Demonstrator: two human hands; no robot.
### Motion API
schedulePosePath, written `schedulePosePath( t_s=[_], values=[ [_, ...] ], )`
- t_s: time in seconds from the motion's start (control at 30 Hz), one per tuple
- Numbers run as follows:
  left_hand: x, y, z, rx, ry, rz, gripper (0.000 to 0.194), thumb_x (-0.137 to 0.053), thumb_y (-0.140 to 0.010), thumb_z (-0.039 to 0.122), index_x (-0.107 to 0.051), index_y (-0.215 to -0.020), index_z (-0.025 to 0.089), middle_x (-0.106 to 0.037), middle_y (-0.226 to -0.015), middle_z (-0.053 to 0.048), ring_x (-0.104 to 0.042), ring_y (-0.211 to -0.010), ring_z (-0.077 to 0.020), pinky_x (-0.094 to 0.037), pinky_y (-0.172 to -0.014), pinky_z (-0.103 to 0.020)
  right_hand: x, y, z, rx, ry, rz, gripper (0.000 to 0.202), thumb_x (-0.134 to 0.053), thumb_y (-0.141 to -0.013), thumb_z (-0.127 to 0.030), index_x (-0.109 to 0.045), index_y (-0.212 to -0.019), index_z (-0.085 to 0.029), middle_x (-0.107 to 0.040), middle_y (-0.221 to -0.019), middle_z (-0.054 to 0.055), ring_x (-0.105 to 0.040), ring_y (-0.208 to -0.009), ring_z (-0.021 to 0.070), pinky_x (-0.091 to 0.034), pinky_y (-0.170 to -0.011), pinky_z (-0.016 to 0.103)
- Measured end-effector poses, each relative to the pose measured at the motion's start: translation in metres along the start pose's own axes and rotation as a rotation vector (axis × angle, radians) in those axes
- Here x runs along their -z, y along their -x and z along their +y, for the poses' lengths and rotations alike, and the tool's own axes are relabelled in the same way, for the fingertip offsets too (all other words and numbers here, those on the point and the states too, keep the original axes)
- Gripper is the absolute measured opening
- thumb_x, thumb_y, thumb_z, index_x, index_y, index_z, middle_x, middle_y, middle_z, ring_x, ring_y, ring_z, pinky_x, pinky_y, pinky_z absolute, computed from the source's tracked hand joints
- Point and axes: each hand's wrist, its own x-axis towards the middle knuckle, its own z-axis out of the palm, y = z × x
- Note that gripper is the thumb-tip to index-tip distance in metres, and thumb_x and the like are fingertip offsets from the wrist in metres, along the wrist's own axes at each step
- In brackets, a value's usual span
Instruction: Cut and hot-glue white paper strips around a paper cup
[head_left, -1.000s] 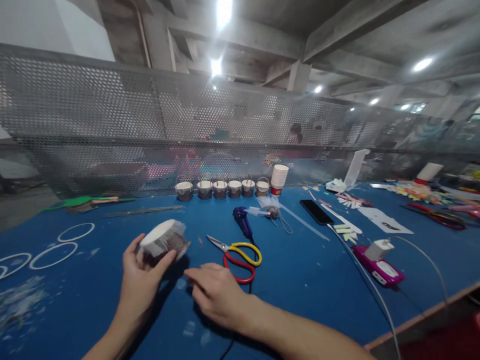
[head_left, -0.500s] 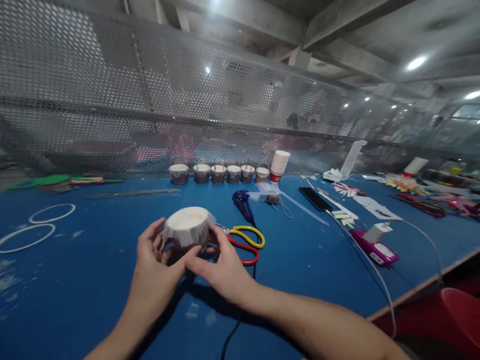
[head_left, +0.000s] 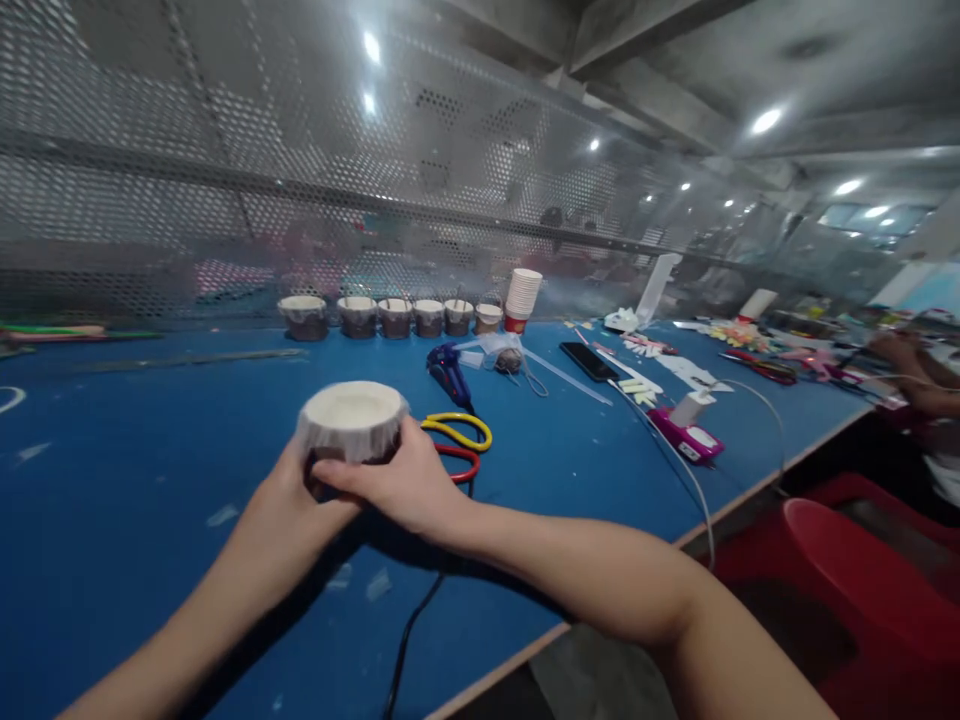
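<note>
Fingers (head_left: 343, 474) of both hands close around a small round cup (head_left: 356, 412) with a whitish top, a dark body and a frayed, pale, see-through wrapping; the right hand (head_left: 421, 485) grips its right side with the thumb laid across the front, while the left hand (head_left: 289, 515) cradles its left side, most of those fingertips hidden. It sits upright between the palms, over the near part of the blue bench (head_left: 585, 475); its base is hidden. Just beyond the right hand lie scissors with one yellow and one red looped handle (head_left: 488, 437), their blades hidden, and behind them a dark blue glue gun (head_left: 449, 376). Farther back, six dark cups with pale tops (head_left: 396, 321) stand in a row next to a stack of white paper cups (head_left: 523, 295), before a grey perforated metal screen (head_left: 450, 215). Rightward lie a black phone (head_left: 589, 361) and a magenta power strip (head_left: 684, 436) carrying a white plug (head_left: 691, 408). Beyond the bench's edge stands a red plastic chair (head_left: 862, 570).
</note>
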Motion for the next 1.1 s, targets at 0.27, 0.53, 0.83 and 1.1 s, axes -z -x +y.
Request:
schedulePosePath(
  t_s=[0.27, 0.53, 0.83, 1.1],
  values=[
    [-0.001, -0.006, -0.002, 0.039, 0.088, -0.171, 0.065, -0.064, -0.056, 0.043, -0.059, -0.115, 0.016, -0.068, -0.118, -0.011, -0.063, -0.108, -0.0315, -0.050, -0.097, -0.044, 0.001, -0.002, 0.005, 0.091, 0.047, 0.001, 0.053, -0.084, -0.062, -0.033, -0.063, -0.108, -0.020, -0.069, -0.116, 0.005, -0.064, -0.108, 0.0199, -0.048, -0.099, 0.033],
    [0.002, -0.001, -0.004, -0.042, 0.073, -0.124, 0.067, -0.066, -0.061, 0.039, -0.056, -0.122, 0.014, -0.063, -0.126, -0.015, -0.060, -0.113, -0.0312, -0.046, -0.100, -0.045, 0.001, 0.003, 0.006, 0.022, 0.097, 0.025, 0.061, -0.082, -0.063, -0.028, -0.058, -0.118, -0.017, -0.066, -0.123, 0.008, -0.060, -0.115, 0.0204, -0.046, -0.102, 0.033],
    [0.007, 0.000, -0.014, -0.020, -0.038, -0.110, 0.057, -0.059, -0.065, 0.036, -0.055, -0.118, 0.015, -0.071, -0.108, -0.012, -0.067, -0.096, -0.0284, -0.053, -0.084, -0.039, 0.000, -0.001, 0.005, 0.019, 0.009, -0.056, 0.055, -0.084, -0.058, -0.027, -0.065, -0.108, -0.017, -0.070, -0.117, 0.007, -0.063, -0.110, 0.0217, -0.047, -0.101, 0.036],
    [0.022, -0.001, 0.002, 0.026, -0.086, -0.005, 0.025, -0.051, -0.079, 0.041, -0.059, -0.070, 0.019, -0.048, -0.047, 0.006, -0.045, -0.045, -0.0117, -0.038, -0.048, -0.023, 0.021, -0.015, -0.028, 0.044, 0.015, 0.133, 0.050, -0.082, -0.056, -0.032, -0.063, -0.100, -0.017, -0.071, -0.099, 0.007, -0.065, -0.085, 0.0198, -0.056, -0.066, 0.030]
  ],
)
